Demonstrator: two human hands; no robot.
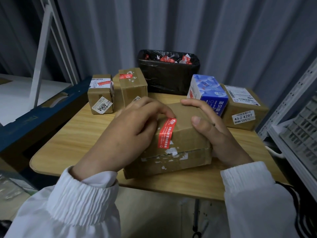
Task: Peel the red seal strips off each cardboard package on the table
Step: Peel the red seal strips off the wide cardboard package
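Box [188,134] near the table's [68,143] front edge, right hand [214,129] gripping its side, left hand [130,131] fingers [167,112] pinching the red strip's [165,134] far end: best peel low and slow, box pinned down.

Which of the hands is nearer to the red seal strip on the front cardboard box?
Left. The left hand has fingertips on the upper end of the red strip; the right hand holds the right end of the box, apart from it.
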